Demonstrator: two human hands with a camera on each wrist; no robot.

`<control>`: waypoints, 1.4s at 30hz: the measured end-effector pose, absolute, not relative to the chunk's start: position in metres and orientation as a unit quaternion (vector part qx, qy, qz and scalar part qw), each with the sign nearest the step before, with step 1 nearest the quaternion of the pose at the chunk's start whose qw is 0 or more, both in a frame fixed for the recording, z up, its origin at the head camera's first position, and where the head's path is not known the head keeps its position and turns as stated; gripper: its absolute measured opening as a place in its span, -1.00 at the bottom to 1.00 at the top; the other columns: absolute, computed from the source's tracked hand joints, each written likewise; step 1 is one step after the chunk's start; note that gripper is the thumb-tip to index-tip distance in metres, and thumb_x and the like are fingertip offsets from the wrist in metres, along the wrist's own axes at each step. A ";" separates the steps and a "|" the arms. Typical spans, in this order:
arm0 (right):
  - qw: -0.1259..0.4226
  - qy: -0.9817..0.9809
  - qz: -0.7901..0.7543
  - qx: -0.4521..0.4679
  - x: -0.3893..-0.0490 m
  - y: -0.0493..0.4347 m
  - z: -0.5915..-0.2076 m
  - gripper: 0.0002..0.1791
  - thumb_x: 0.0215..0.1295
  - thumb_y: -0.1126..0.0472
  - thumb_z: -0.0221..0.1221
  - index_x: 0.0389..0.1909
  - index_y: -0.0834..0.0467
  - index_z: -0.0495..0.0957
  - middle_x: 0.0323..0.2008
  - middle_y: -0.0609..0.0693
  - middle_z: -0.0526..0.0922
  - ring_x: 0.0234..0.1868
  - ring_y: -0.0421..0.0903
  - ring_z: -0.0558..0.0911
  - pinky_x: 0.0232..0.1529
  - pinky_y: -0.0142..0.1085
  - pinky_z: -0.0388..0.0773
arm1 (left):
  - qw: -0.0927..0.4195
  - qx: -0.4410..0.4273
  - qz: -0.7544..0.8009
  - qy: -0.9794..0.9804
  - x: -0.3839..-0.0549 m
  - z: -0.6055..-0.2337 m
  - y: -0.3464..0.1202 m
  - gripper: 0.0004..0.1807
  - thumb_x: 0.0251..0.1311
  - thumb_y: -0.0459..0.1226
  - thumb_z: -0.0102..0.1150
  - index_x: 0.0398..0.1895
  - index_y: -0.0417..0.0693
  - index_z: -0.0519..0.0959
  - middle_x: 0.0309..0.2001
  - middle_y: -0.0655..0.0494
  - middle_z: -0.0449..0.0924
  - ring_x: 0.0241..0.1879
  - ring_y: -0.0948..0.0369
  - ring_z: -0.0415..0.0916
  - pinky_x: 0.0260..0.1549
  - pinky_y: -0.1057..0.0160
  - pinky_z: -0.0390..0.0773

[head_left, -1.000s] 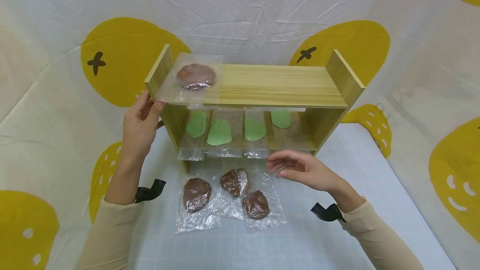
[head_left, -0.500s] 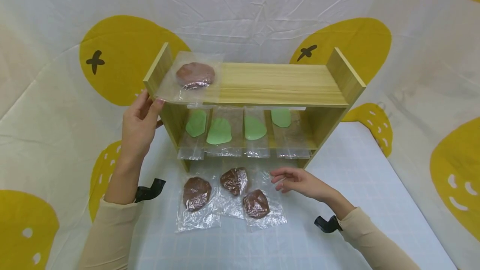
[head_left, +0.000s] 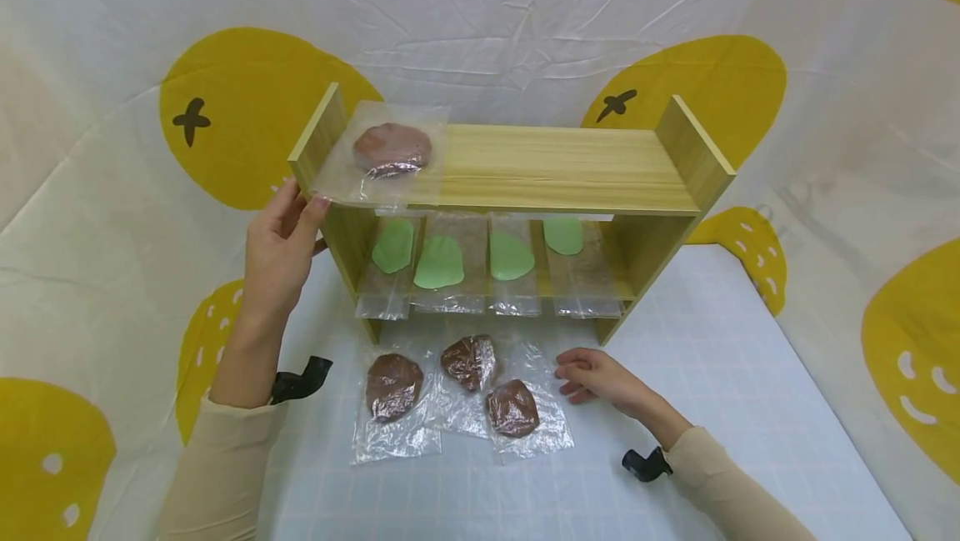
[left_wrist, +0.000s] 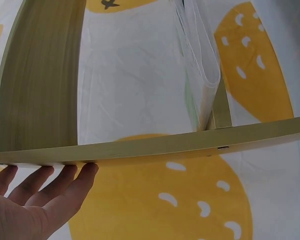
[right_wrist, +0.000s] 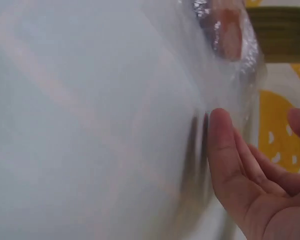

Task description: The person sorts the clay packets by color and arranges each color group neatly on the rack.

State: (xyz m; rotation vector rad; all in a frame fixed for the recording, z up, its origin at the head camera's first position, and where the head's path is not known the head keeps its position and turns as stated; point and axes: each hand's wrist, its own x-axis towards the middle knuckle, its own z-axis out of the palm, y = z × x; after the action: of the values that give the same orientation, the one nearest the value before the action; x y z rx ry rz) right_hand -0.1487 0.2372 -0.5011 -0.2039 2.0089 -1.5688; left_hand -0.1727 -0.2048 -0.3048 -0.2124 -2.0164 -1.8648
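Note:
My left hand (head_left: 279, 245) holds the left side panel of a small wooden shelf (head_left: 562, 166), thumb at the front edge and fingers along the outer face. In the left wrist view the fingertips (left_wrist: 87, 170) touch that panel (left_wrist: 140, 147). My right hand (head_left: 600, 376) is low over the table, fingers loosely bent, by the right edge of a clear bag (head_left: 551, 424) holding a flat brown lump (head_left: 513, 409). Two similar bagged brown lumps lie beside it, one at the left (head_left: 394, 388), one in the middle (head_left: 468, 363). Another bagged brown lump (head_left: 392, 149) rests on the top board's left end.
On the lower board stand several clear bags with flat green pieces (head_left: 438, 262) inside, their ends hanging over the front edge. The table has a pale checked cover (head_left: 465, 508). White cloth with yellow prints (head_left: 517, 49) hangs behind and at the sides.
My right hand has come down from in front of the lower board to the table beside the bagged brown lumps. The left hand has kept its hold on the shelf.

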 end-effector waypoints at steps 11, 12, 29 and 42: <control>0.241 0.788 -0.566 -0.025 -0.148 0.225 -0.519 -0.61 0.46 0.25 0.14 0.10 0.51 0.45 -0.17 0.22 0.68 -0.33 0.07 0.71 -0.40 -0.12 0.72 | 0.197 -0.080 -0.662 -0.718 -0.172 -0.306 -0.206 -0.48 0.43 -0.20 0.15 0.43 0.29 0.41 0.39 0.07 0.39 0.33 -0.05 0.36 0.05 -0.34 0.41; 0.230 0.800 -0.553 -0.019 -0.148 0.223 -0.521 -0.63 0.43 0.25 0.18 0.06 0.47 0.49 -0.24 0.17 0.69 -0.40 0.04 0.70 -0.46 -0.14 0.71 | 0.197 -0.080 -0.665 -0.716 -0.172 -0.307 -0.206 -0.48 0.43 -0.20 0.16 0.43 0.28 0.42 0.39 0.06 0.39 0.33 -0.06 0.35 0.05 -0.35 0.40; 0.145 0.898 -0.410 -0.073 -0.151 0.201 -0.524 -0.92 0.28 0.31 0.26 -0.36 0.22 0.56 -0.68 -0.01 0.55 -0.82 -0.17 0.48 -0.78 -0.30 0.49 | 0.197 -0.087 -0.673 -0.708 -0.173 -0.306 -0.205 -0.48 0.42 -0.22 0.17 0.42 0.24 0.43 0.37 0.04 0.41 0.32 -0.05 0.36 0.05 -0.33 0.41; 0.198 0.817 -0.541 -0.034 -0.148 0.195 -0.514 -0.84 0.49 0.22 0.00 -0.17 0.27 0.43 -0.40 0.04 0.53 -0.52 -0.15 0.43 -0.56 -0.39 0.43 | 0.194 -0.077 -0.667 -0.715 -0.173 -0.305 -0.204 -0.48 0.42 -0.20 0.16 0.43 0.28 0.42 0.39 0.07 0.39 0.33 -0.05 0.35 0.05 -0.33 0.41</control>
State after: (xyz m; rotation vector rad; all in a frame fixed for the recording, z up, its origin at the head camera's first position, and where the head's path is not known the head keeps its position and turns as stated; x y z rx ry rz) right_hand -0.1477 0.1948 -0.5141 -0.0938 2.2850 -1.5139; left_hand -0.1731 -0.2044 -0.3049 -0.2170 -2.0057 -1.8690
